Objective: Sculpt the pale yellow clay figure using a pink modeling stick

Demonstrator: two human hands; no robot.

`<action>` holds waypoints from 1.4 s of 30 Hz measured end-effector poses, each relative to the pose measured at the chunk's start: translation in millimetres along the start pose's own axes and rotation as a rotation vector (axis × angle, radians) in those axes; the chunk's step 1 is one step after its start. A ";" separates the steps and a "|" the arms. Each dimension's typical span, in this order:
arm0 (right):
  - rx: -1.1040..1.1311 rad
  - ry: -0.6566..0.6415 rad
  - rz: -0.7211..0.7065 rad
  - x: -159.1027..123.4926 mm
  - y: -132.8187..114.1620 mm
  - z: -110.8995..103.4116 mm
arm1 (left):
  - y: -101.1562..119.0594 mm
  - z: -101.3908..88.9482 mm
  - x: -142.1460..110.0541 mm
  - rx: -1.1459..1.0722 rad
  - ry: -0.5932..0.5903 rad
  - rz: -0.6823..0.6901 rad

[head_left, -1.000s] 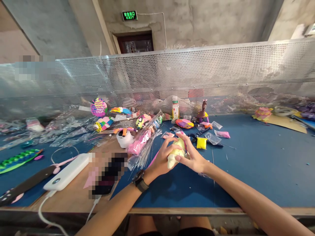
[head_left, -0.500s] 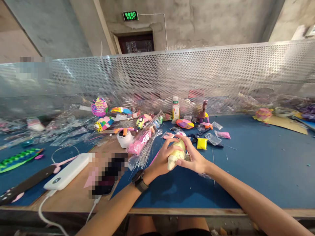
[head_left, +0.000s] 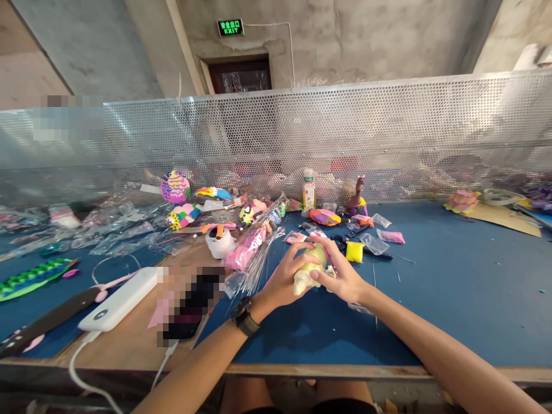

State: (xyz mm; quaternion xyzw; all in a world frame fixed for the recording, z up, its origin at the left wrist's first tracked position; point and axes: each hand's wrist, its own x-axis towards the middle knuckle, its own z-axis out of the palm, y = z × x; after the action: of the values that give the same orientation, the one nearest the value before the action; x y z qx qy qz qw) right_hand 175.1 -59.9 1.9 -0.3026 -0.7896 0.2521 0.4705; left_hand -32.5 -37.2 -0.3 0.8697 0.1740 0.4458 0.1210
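A pale yellow modelling-clay figure (head_left: pixel 311 269) is held between both hands, above the blue tabletop. My left hand (head_left: pixel 287 276) wraps its left side, fingers curled over the top. My right hand (head_left: pixel 342 276) grips it from the right, with the thumb pressed on its front. Fingers cover much of the figure, so its full form is hidden. A black watch (head_left: pixel 244 317) is on the left wrist. Just beyond the right hand lie a yellow clay packet (head_left: pixel 354 251), a pink packet (head_left: pixel 391 236) and a clear bag (head_left: pixel 374 244).
Left of my hands lie thin wires (head_left: pixel 257 269), a bag of pink clay (head_left: pixel 242 253), a phone (head_left: pixel 192 305) and a white power bank (head_left: pixel 121 299) with cables. Several clay figures and a bottle (head_left: pixel 308 191) stand along the perforated metal screen (head_left: pixel 366 126). Cardboard (head_left: pixel 509 218) lies far right.
My right thumb and fingers have shifted slightly on the clay figure, and the figure has turned a little. Both hands still hold it in nearly the same place.
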 end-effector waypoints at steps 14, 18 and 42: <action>-0.057 -0.016 -0.047 0.2 -2.2 -1.3 | -2.4 -1.6 -0.6 -0.006 -0.007 -0.032; -0.084 0.174 -0.059 2.1 -9.3 -6.4 | -4.1 -6.9 -0.6 -0.004 0.019 -0.022; -0.535 0.162 -0.427 -3.1 -13.5 15.1 | -4.7 3.1 3.2 -0.005 0.148 -0.136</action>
State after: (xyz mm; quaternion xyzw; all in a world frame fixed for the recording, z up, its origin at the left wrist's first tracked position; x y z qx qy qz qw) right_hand 159.4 -73.1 2.7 -0.2621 -0.8334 -0.0925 0.4777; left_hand -29.2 -31.7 -1.4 0.8203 0.2401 0.5000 0.1398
